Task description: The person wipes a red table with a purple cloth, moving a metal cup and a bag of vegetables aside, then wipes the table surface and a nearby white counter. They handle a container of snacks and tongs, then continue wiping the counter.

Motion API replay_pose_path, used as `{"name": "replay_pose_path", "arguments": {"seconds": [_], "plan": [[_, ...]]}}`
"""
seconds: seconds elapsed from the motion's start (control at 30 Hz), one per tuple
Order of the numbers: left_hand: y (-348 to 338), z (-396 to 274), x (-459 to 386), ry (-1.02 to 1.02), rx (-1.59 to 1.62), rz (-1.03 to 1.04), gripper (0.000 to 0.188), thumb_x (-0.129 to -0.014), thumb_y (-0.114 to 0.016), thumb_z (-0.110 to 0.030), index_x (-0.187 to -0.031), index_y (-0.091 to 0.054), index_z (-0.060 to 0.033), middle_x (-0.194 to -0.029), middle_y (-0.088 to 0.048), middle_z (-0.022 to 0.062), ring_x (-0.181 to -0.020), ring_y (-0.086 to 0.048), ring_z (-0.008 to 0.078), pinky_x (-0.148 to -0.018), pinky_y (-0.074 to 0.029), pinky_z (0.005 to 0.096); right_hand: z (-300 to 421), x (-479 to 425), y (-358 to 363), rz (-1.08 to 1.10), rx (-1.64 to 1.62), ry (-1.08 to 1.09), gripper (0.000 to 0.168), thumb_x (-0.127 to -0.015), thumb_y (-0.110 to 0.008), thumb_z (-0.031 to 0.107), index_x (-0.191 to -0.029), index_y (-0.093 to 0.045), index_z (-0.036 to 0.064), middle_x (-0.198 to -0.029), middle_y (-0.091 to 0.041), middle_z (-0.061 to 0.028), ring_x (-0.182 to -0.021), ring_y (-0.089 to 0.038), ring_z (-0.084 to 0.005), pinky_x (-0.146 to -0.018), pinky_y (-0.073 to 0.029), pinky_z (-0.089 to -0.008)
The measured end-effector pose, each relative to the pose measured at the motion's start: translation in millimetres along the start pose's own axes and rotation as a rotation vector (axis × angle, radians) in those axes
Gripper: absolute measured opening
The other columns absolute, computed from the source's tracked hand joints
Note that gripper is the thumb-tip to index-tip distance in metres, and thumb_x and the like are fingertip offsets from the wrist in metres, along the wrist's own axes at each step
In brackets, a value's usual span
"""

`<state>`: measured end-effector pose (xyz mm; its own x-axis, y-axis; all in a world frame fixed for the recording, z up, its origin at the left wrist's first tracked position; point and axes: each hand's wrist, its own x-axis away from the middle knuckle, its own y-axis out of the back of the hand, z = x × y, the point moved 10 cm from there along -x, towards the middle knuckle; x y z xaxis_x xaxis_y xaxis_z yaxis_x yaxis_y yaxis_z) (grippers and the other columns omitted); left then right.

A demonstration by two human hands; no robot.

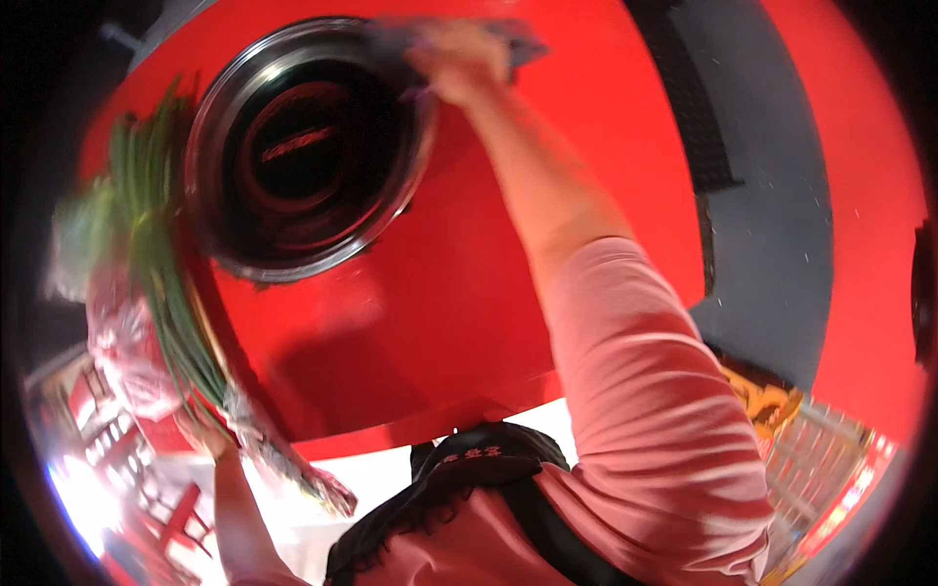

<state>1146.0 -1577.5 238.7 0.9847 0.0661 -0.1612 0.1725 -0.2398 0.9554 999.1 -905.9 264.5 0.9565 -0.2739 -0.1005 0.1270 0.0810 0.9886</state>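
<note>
A dark cloth [513, 40], blurred, lies under my right hand [458, 62] at the upper right rim of a round steel-rimmed pan or basin [308, 275] with a dark inside. The hand presses or grips the cloth; its fingers are too blurred to tell which. My left hand [205, 432] is at the lower left, at a long bunch of green onions [176, 315] whose lower end is wrapped in clear plastic. The onions lie left of the basin, beside a pinkish plastic bag [128, 337]. My left fingers are partly hidden by the onions.
The basin stands on a red tabletop [454, 293]. A black mat or strip [689, 110] and grey flooring [777, 220] lie to the right. An orange box [766, 406] and a crate-like rack [824, 454] stand at the lower right. Red and white furniture [179, 513] shows at the lower left.
</note>
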Motion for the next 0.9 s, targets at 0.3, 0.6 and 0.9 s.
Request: {"name": "replay_pose_path", "arguments": {"seconds": [0.3, 0.6, 0.9], "plan": [[16, -21, -4, 0.057, -0.191, -0.073, 0.040, -0.088, -0.048, -0.025, -0.119, -0.044, -0.0017, -0.126, -0.045, 0.0177, -0.118, -0.040, 0.0330, -0.098, -0.032, 0.0417, -260, 207, 23, -0.113, 0.539, -0.110, 0.056, -0.087, -0.047, 0.046, -0.118, -0.052, 0.000, -0.122, -0.050, -0.0211, -0.114, -0.047, -0.0348, -0.097, -0.038, -0.0403], [13, -24, -9, 0.088, -0.170, -0.095, 0.042, -0.087, -0.047, -0.032, -0.118, -0.048, -0.0037, -0.134, -0.041, 0.0091, -0.126, -0.035, 0.0267, -0.102, -0.028, 0.0404, -386, 562, 105, 0.264, 0.082, -1.203, 0.057, -0.091, -0.040, 0.045, -0.114, -0.052, -0.005, -0.118, -0.053, -0.0220, -0.099, -0.056, -0.0376, -0.084, -0.044, -0.0426], [13, -20, -7, 0.114, -0.185, -0.073, 0.045, -0.085, -0.047, -0.033, -0.120, -0.047, -0.0040, -0.135, -0.041, 0.0083, -0.126, -0.034, 0.0261, -0.104, -0.027, 0.0400, -133, 276, 181, -0.330, -0.891, -0.419, 0.030, -0.091, -0.045, 0.024, -0.102, -0.058, 0.000, -0.097, -0.059, -0.0073, -0.085, -0.057, -0.0149, -0.073, -0.046, -0.0278]]}}
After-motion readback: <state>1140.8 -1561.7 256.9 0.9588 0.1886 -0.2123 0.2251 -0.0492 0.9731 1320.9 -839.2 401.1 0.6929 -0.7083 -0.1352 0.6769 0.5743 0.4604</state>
